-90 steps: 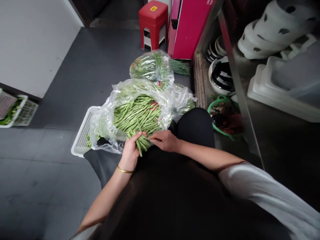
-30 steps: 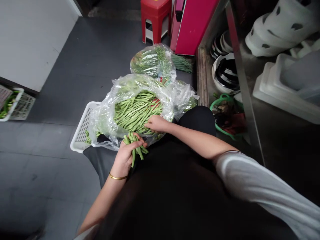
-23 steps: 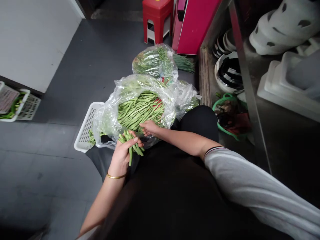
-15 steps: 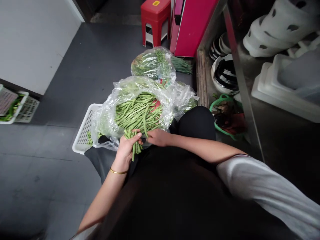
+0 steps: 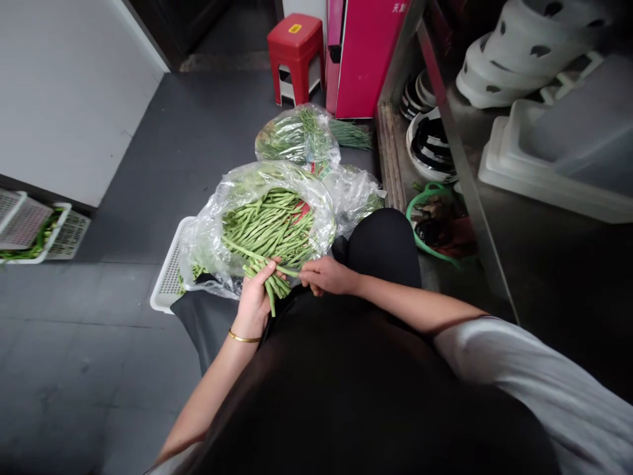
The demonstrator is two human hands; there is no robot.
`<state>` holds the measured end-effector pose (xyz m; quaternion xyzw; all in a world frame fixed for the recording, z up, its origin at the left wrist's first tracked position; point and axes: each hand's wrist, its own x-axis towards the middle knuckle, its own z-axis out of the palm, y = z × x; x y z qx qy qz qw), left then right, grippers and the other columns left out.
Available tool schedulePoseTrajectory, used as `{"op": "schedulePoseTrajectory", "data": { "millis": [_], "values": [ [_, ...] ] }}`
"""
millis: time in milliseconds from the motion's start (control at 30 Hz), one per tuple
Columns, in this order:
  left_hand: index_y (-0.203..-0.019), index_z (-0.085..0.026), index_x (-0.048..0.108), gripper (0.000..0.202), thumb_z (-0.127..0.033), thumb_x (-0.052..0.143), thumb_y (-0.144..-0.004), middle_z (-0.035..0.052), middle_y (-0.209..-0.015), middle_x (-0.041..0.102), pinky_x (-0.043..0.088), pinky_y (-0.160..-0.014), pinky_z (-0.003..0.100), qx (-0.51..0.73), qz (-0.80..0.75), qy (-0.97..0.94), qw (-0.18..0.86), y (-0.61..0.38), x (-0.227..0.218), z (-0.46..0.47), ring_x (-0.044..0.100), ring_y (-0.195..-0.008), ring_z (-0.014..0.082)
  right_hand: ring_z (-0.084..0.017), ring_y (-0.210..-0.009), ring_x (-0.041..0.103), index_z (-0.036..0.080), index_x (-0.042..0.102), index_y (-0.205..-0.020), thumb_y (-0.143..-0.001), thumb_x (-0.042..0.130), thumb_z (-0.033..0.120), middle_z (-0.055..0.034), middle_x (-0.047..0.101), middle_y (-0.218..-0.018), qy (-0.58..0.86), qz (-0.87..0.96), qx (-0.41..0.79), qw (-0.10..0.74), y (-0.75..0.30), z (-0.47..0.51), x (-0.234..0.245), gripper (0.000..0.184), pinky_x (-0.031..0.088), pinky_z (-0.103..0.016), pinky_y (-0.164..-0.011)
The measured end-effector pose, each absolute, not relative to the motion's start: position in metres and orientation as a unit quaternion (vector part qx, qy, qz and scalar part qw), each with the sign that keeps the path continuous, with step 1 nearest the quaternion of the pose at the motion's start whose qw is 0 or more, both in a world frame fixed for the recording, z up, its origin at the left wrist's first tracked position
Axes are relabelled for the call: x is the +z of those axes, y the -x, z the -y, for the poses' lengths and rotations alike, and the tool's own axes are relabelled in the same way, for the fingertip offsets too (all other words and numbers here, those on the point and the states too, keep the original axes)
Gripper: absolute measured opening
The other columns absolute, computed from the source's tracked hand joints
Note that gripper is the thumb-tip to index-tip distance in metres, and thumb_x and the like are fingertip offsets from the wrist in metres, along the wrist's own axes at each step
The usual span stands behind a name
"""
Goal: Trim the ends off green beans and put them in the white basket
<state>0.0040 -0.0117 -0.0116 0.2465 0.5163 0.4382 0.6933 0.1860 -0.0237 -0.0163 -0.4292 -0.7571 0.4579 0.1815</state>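
- Back from the open bag, where it was reaching a second ago, my right hand now sits close beside my left hand, over my lap.
- Left hand is closed round a bundle of beans; the ends stick out below my thumb and the tips lie roughly level.
- Right hand has thumb and fingertips pressed together on the near end of a long bean, as far as I can make out; it runs slantwise back into the bag and touches the bundle.
- By my reckoning little is done: only this small handful is gathered. The plastic bag, resting against my knees, holds a thick heap of loose beans.
- A white basket lies on the floor under the bag's left side, with a few green pieces showing in it; the bag hides most of it.
- Beyond it lie a second bag of greens and another crumpled bag just to the right.
- Further off stand a red stool and a pink cabinet.
- To my right, a green basket and stacked bowls sit under a steel table.
- Nothing lies between my hands and the bag, though its loose plastic rim crowds my left knuckles.
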Motion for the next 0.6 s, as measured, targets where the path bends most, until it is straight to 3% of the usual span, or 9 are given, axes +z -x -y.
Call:
{"op": "schedulePoseTrajectory", "data": {
  "millis": [133, 233, 333, 400, 467, 600],
  "values": [
    [-0.073, -0.015, 0.059, 0.027, -0.021, 0.08, -0.057, -0.0021, -0.063, 0.062, 0.046, -0.049, 0.021, 0.437, -0.527, -0.316, 0.657, -0.009, -0.011, 0.019, 0.056, -0.051, 0.0097, -0.016, -0.065, 0.061, 0.011, 0.063, -0.075, -0.091, 0.041, 0.029, -0.0113, 0.068, -0.072, 0.35, 0.898, 0.264, 0.035, -0.173, 0.031, -0.015, 0.033, 0.037, -0.024, -0.055],
    [-0.077, -0.016, 0.057, 0.032, -0.02, 0.08, -0.056, -0.0046, -0.058, 0.058, 0.044, -0.048, 0.02, 0.439, -0.527, -0.362, 0.631, -0.008, -0.011, 0.021, 0.054, -0.048, 0.0092, -0.018, -0.068, 0.062, 0.01, 0.067, -0.079, -0.085, 0.046, 0.016, -0.0121, 0.069, -0.073, 0.263, 0.933, 0.23, -0.089, -0.17, 0.03, -0.014, 0.022, 0.036, -0.025, -0.054],
    [-0.083, -0.017, 0.056, 0.032, -0.023, 0.078, -0.06, -0.0037, -0.058, 0.059, 0.044, -0.048, 0.022, 0.459, -0.505, -0.357, 0.637, -0.002, -0.007, 0.019, 0.055, -0.048, 0.0109, -0.02, -0.074, 0.063, 0.012, 0.068, -0.083, -0.084, 0.049, 0.018, -0.012, 0.069, -0.079, 0.292, 0.918, 0.245, -0.112, -0.181, 0.02, -0.014, 0.021, 0.038, -0.026, -0.056],
    [-0.083, -0.016, 0.058, 0.028, -0.023, 0.076, -0.063, -0.0024, -0.057, 0.059, 0.045, -0.048, 0.023, 0.44, -0.478, -0.354, 0.673, 0.002, -0.004, 0.019, 0.055, -0.048, 0.0116, -0.019, -0.074, 0.062, 0.014, 0.068, -0.091, -0.081, 0.058, 0.029, -0.0093, 0.069, -0.082, 0.348, 0.879, 0.313, -0.092, -0.192, 0.009, -0.014, 0.021, 0.039, -0.024, -0.057],
    [-0.081, -0.014, 0.061, 0.024, -0.022, 0.075, -0.063, -0.0012, -0.057, 0.059, 0.045, -0.048, 0.023, 0.406, -0.46, -0.354, 0.706, 0.004, -0.003, 0.021, 0.055, -0.048, 0.0117, -0.015, -0.069, 0.061, 0.017, 0.064, -0.1, -0.075, 0.065, 0.04, -0.0045, 0.068, -0.08, 0.394, 0.811, 0.432, -0.025, -0.199, -0.005, -0.014, 0.034, 0.04, -0.022, -0.055],
    [-0.079, -0.013, 0.061, 0.025, -0.017, 0.075, -0.06, -0.0002, -0.058, 0.061, 0.044, -0.048, 0.022, 0.341, -0.453, -0.35, 0.746, -0.001, -0.003, 0.024, 0.056, -0.047, 0.0118, -0.008, -0.046, 0.05, 0.014, 0.058, -0.102, -0.087, 0.042, 0.051, 0.0018, 0.058, -0.063, 0.446, 0.6, 0.624, 0.229, -0.193, -0.024, -0.007, 0.043, 0.038, -0.019, -0.045]
  ]
}}
